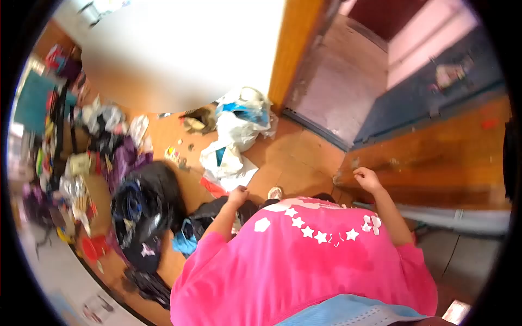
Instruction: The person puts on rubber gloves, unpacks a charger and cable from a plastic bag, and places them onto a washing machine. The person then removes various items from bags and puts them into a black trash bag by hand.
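Left hand [238,194] (white bags [223,162] nearby)

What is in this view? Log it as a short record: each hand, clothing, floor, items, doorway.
Left hand: fingers curled, near the crumpled white plastic bags; contents unclear
Right hand: fingers curled, near the brown wooden panel; no held object discernible
Clothing: bright pink shirt with white stars
Floor: orange-brown tiles
Items at left: bulky glossy black plastic bag, crumpled purple plastic bag, mixed clutter
Doorway: upper right, pale floor beyond
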{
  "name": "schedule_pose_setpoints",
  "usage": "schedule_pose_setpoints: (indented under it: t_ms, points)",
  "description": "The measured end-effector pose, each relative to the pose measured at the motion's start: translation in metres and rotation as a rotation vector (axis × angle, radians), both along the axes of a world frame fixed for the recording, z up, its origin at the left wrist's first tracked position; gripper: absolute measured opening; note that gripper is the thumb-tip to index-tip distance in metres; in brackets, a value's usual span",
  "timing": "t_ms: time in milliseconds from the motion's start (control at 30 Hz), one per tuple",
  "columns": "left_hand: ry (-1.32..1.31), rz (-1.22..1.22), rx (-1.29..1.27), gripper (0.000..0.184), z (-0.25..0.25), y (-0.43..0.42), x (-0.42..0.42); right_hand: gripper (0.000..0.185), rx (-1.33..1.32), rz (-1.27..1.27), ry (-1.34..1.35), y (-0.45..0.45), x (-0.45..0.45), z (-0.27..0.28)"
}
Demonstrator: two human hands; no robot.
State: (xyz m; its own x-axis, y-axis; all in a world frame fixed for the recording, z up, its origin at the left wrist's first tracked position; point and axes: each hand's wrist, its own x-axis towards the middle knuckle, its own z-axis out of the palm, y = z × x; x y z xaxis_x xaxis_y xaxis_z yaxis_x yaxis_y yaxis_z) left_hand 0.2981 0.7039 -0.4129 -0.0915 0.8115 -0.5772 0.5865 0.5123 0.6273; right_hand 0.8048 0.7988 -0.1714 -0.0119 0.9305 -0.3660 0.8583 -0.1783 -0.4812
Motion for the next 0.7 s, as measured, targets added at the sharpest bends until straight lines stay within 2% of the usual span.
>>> schedule_pose_setpoints:
  t_ms: [33,100,133,167,233,267,300,367,400,433,500,633,700]
  points:
    - [-0.029,0.087,-0.087,0.038,0.011,-0.018,-0.012,0.021,-0.014,0.061,-0.011,0.014,-0.009,-0.001]
    - [0.038,0.244,-0.079,0.036,0.008,-0.071,-0.036,0.025,-0.296,0.365,-0.048,0.051,-0.038,-0.004]
    - [0.007,0.416,-0.114,0.036,-0.015,-0.104,-0.044,0.027,-0.378,0.461,-0.051,0.07,-0.044,-0.024]
    - [0.058,0.53,-0.17,0.034,-0.01,-0.133,-0.046,0.029,-0.36,0.594,-0.16,0.085,-0.068,-0.021]
    - [0.067,0.864,-0.231,0.033,-0.001,-0.193,-0.035,0.027,-0.404,0.655,-0.162,0.116,-0.106,-0.045]
    - [0.13,0.953,-0.227,0.033,-0.002,-0.222,-0.023,0.027,-0.42,0.735,-0.179,0.131,-0.125,-0.054]
    - [0.196,1.043,-0.231,0.033,-0.001,-0.25,-0.006,0.024,-0.367,0.844,-0.195,0.145,-0.147,-0.062]
    - [0.145,1.244,-0.31,0.033,0.004,-0.297,0.039,0.022,-0.321,1.048,-0.207,0.168,-0.198,-0.07]
    - [0.122,1.308,-0.406,0.033,0.013,-0.314,0.064,0.02,-0.209,1.183,-0.23,0.173,-0.226,-0.067]
    - [0.113,1.402,-0.457,0.034,0.007,-0.331,0.095,0.018,-0.096,1.316,-0.238,0.176,-0.25,-0.072]
    - [0.069,1.581,-0.439,0.034,-0.014,-0.367,0.167,0.014,-0.12,1.441,-0.173,0.188,-0.298,-0.091]
    - [0.015,1.909,-0.575,0.035,0.017,-0.353,0.3,0.016,-0.213,1.688,-0.243,0.188,-0.38,-0.126]
    - [-0.006,2.011,-0.55,0.033,0.029,-0.321,0.36,0.017,-0.226,1.892,-0.28,0.186,-0.415,-0.149]
